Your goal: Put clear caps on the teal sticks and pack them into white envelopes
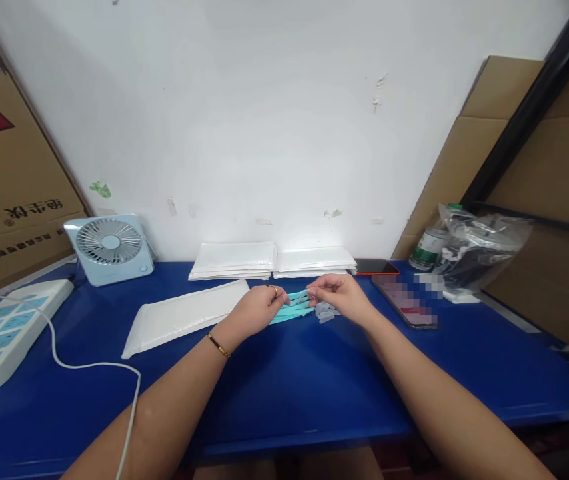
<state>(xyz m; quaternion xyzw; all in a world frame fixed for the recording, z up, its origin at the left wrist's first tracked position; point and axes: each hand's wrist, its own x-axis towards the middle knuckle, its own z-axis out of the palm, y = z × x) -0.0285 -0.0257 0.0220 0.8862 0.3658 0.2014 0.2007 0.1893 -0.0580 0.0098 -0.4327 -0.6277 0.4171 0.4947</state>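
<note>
Several thin teal strips [292, 311] lie near the middle of the blue table, partly covered by my fingers. My left hand [257, 310] is closed in a pinch at the left end of a teal strip. Fingertips of my right hand [344, 297] are pressed together at the other end, where the strip looks paler. Under the right hand rests a small heap of translucent greyish pieces [325, 311]. A long white padded packet [179, 317] lies flat beside my left hand, reaching toward the left.
Two stacks of white packets [234, 259] stand against the wall. A blue fan [109, 248] and a power strip [14, 333] with a white cable are on the left. Two phones, one nearer [404, 303], a bottle [427, 248] and a plastic bag [479, 247] are on the right.
</note>
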